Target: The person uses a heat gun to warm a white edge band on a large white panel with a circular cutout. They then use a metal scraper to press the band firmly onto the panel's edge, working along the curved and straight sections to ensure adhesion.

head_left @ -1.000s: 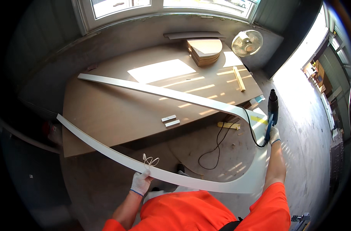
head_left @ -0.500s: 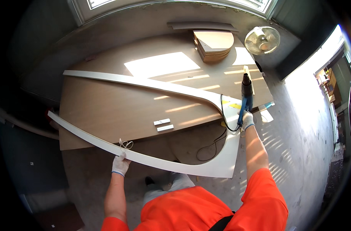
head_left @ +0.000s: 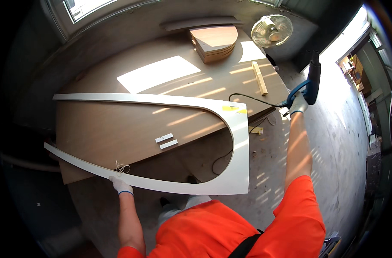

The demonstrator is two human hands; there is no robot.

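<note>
A large white U-shaped panel (head_left: 241, 146) lies partly on the table and juts over its near edge, its curved end to the right. My gloved left hand (head_left: 121, 185) is closed on the near arm of the panel, its fingers partly hidden beneath. Beside that hand, a thin pale curled strip (head_left: 122, 167) stands off the panel's inner edge. Out to the right, past the table, my gloved right hand (head_left: 298, 104) grips a blue heat gun (head_left: 313, 84) by its handle, its black nozzle pointing up and away. A dark cord (head_left: 256, 99) runs from it across the panel.
On the brown table (head_left: 97, 133) lie two small white blocks (head_left: 166, 141), a wooden stick (head_left: 259, 78) and a stack of curved boards (head_left: 214, 43). A fan (head_left: 271, 31) stands behind the far right corner. Concrete floor (head_left: 333, 129) extends to the right.
The heat gun has swung right and away from the panel in my right hand. The panel has turned slightly, its curved end shifting left, with my left hand still on it.
</note>
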